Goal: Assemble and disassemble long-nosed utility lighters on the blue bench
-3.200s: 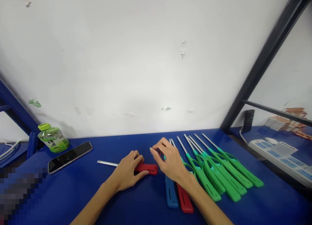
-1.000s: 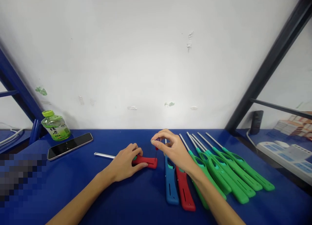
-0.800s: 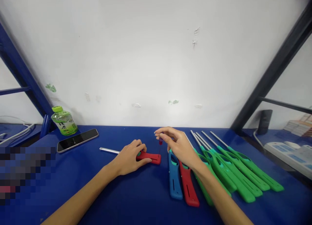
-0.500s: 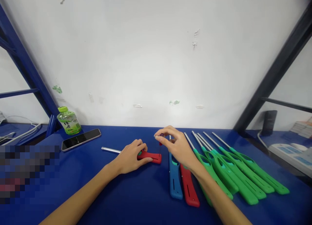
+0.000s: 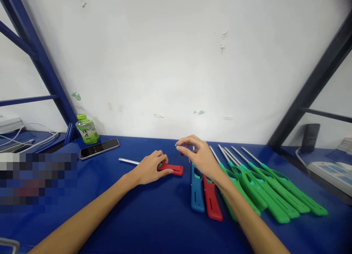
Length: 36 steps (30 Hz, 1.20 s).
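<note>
On the blue table a red long-nosed lighter (image 5: 177, 170) lies sideways, its metal tube pointing left. My left hand (image 5: 150, 168) grips it, fingers over the trigger part and thumb along the handle. Between the thumb and fingers of my right hand (image 5: 202, 158) is a small screwdriver (image 5: 182, 153), upright, with a reddish-purple handle. Its thin shaft reaches down to the handle end of the lighter; the tip is too small to make out. Beside my right hand lie a blue lighter (image 5: 197, 197) and another red lighter (image 5: 212, 202), both partly covered by it.
Several green lighters (image 5: 277, 206) are spread on the right, some behind my right forearm. A phone (image 5: 99, 148) and a green-capped bottle (image 5: 88, 130) stand at the back left. A white wall (image 5: 154, 63) borders the table (image 5: 148, 217); a power strip (image 5: 330, 173) is far right.
The view has shifted slightly, so things at the left appear farther right and higher. Both hands keep their hold on the lighter and screwdriver.
</note>
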Tool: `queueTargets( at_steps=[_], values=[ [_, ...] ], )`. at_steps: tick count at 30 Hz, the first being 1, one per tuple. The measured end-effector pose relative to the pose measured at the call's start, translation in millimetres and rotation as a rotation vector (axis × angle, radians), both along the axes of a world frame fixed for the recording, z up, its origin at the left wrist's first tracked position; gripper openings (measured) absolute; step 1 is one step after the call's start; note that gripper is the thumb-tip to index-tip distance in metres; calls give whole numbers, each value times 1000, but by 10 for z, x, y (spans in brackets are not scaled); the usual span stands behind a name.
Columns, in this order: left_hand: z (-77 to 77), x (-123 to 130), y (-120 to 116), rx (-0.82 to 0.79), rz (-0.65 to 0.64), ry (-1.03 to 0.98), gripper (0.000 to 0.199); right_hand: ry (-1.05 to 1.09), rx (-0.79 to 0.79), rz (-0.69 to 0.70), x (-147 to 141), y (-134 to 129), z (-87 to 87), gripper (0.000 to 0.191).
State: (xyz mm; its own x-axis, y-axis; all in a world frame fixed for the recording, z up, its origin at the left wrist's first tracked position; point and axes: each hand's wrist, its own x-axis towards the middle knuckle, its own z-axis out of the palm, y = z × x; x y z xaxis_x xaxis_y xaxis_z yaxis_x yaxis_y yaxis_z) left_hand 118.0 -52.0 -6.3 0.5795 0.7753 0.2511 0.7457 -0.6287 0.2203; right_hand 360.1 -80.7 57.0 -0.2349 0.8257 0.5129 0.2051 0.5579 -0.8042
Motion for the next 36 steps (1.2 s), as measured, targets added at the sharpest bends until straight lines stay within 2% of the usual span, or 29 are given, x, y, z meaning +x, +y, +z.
queueTargets(
  at_steps=[6, 12, 17, 23, 29, 34, 36],
  values=[
    [25, 11, -23, 4, 7, 29, 36, -37, -32, 88, 12, -7, 15, 23],
    [47, 40, -31, -3, 26, 55, 37, -21, 5, 23, -16, -37, 28, 14],
    [40, 44, -28, -5, 26, 49, 38, -23, -15, 45, -19, 12, -10, 28],
    [36, 36, -32, -12, 19, 34, 41, -12, 24, -67, 6, 41, -30, 19],
    [29, 30, -16, -32, 8, 14, 42, 1, -11, -61, 8, 57, -40, 32],
    [33, 35, -27, -53, 8, 1, 43, 6, 24, -127, 3, 58, -39, 17],
    [31, 32, -31, -60, 9, -8, 42, 9, 28, -129, 14, 66, -33, 18]
  ],
)
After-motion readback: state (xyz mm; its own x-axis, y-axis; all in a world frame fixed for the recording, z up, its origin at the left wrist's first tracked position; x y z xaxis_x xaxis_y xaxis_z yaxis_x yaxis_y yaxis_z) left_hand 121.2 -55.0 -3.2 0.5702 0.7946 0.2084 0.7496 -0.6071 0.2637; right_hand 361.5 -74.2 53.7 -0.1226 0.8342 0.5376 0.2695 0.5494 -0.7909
